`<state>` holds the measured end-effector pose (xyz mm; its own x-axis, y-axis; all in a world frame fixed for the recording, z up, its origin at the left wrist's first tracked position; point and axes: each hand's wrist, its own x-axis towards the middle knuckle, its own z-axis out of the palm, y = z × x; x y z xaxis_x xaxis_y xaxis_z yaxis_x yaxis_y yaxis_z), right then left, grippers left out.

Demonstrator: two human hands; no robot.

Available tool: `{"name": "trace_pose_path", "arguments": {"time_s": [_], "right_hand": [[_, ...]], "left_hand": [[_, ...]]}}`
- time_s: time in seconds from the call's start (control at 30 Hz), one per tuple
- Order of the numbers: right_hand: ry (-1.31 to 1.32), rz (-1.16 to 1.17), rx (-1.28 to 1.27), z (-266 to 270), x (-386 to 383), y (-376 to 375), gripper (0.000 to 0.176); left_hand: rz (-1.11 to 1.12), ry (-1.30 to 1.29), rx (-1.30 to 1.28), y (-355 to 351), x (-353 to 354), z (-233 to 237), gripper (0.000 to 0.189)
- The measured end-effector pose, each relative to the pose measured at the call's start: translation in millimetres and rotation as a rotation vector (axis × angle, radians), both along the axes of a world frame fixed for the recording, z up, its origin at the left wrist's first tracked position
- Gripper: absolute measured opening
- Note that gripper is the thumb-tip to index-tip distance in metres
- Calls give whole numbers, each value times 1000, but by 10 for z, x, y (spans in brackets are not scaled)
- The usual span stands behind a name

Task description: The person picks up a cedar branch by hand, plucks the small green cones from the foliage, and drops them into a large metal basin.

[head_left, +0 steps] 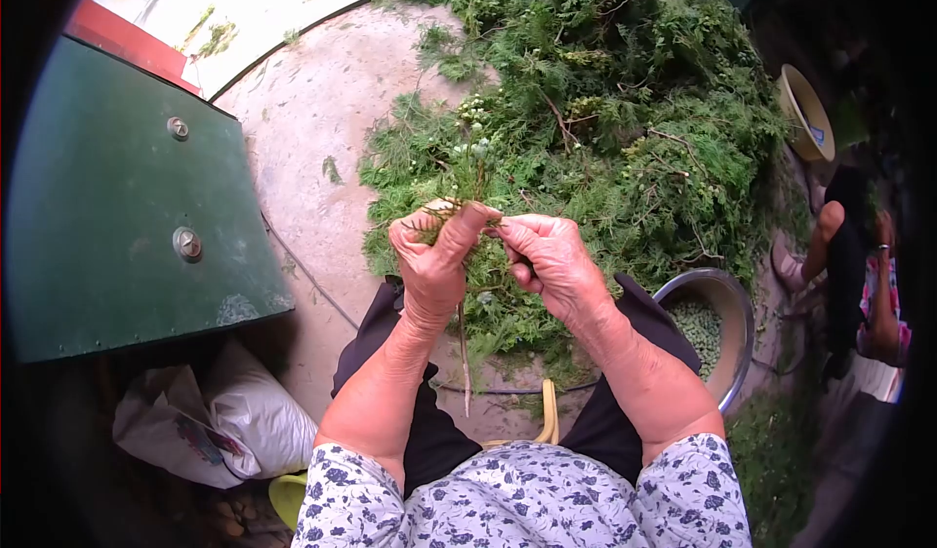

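Note:
My left hand (pixel 429 255) is closed around an evergreen branch (pixel 465 353), whose bare brown stem hangs down below the fist. The branch's leafy top with pale green cones sticks up above the fingers. My right hand (pixel 556 260) is beside it, thumb and forefinger pinched at the sprig next to the left thumb. Whatever lies between those fingertips is too small to make out. Beyond both hands spreads a big heap of cut evergreen branches (pixel 625 177). To the right of my knee, a metal basin (pixel 735 328) holds many small green cones.
A green metal panel (pixel 137 206) with star-shaped bosses stands at left, above white sacks (pixel 259 416). A cable (pixel 317 280) crosses the concrete floor. At right are a yellow basin (pixel 795 99) and another person's leg (pixel 828 231). A yellow curved piece (pixel 550 411) shows between my legs.

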<state>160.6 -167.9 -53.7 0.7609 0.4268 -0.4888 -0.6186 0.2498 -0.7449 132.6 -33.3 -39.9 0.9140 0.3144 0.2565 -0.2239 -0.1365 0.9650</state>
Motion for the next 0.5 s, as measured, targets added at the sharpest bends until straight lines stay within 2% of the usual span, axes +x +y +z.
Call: {"name": "trace_pose_path", "arguments": {"time_s": [0.07,0.13,0.2,0.33,0.37,0.4,0.43,0.5], "right_hand": [[31,-13,34,-18,5,-7,19],[9,0,125,-20,32,-21,18],[-50,6,138,-80,66,-29,18],[-138,48,-3,-67,107,-57,18],[-168,55,-30,-61,119,-71,18],[-198,63,-57,-55,128,-71,17],[-225,24,0,-44,120,-52,17],[-208,-9,-45,-23,119,-46,16]], "left_hand": [[-176,46,-92,-68,-50,96,20],[-338,-83,101,-88,-34,17,18],[-337,-247,355,-130,-10,0,26],[-414,-381,457,-145,1,-68,32],[-439,-396,489,-133,-7,-89,44],[-433,-400,491,-131,2,-54,44],[-417,-457,482,-134,13,8,49],[-335,-506,410,-113,16,20,63]]}}
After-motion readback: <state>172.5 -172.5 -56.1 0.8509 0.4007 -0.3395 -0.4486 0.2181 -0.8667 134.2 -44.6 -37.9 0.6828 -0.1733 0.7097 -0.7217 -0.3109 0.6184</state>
